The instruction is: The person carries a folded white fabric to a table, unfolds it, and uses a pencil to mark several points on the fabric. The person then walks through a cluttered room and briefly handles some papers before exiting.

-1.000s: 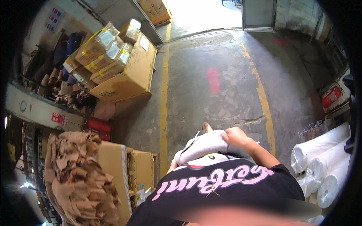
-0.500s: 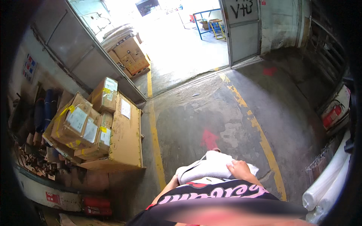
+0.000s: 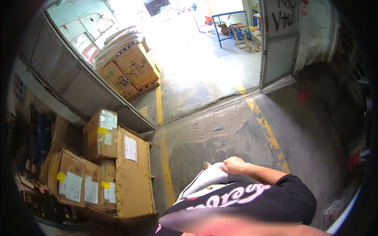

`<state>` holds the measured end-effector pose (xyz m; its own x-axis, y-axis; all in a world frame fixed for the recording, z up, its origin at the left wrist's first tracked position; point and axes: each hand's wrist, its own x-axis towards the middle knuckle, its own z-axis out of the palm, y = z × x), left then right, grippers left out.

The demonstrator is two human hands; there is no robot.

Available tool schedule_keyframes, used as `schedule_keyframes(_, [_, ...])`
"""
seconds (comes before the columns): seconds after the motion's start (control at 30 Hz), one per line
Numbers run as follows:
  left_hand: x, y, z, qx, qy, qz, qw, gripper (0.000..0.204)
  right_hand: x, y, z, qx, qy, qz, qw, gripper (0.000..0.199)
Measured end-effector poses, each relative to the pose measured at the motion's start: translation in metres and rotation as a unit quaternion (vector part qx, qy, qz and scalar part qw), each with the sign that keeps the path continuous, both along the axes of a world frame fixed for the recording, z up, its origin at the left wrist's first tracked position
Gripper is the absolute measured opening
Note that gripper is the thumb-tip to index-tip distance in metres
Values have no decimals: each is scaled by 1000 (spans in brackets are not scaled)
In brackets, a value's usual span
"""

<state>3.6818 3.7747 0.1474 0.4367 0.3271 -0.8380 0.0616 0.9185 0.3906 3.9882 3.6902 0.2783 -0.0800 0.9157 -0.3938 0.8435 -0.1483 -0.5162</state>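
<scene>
the left hand is out of sight, its grip impossible to tell; the black printed shirt [image 3: 271, 206] partly hides the soft, folded grey cloth [image 3: 210, 176] before the waist, its right edge clamped in the right hand [image 3: 233, 165]. taped, boxy cardboard cartons [image 3: 92, 147] stand left; far glare bleaches the concrete floor [image 3: 197, 67].

We are seeing outlined pink-and-white lettering [image 3: 232, 195] running across a black cloth T-shirt [image 3: 293, 200], and large black hand-drawn characters [image 3: 282, 19] standing on a grey metal door panel [image 3: 281, 49] at right. White paper labels [image 3: 72, 187], too blurred for us to read, are covering brown cardboard boxes [image 3: 92, 139]; a white lettered sheet [image 3: 130, 148] is clinging to a bigger brown carton [image 3: 134, 187], and printed markings are showing on farther stacked cartons [image 3: 136, 65].
</scene>
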Motion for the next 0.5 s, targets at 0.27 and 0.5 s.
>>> schedule_keyframes(0.27, [99,315,-8,16,-42,3,999,52,90,260,-11,80,-12,-130,988,45])
schedule_keyframes(0.5, [136,542,0,18,-14,46,999,52,162,452,-3,89,9,-208,974,43])
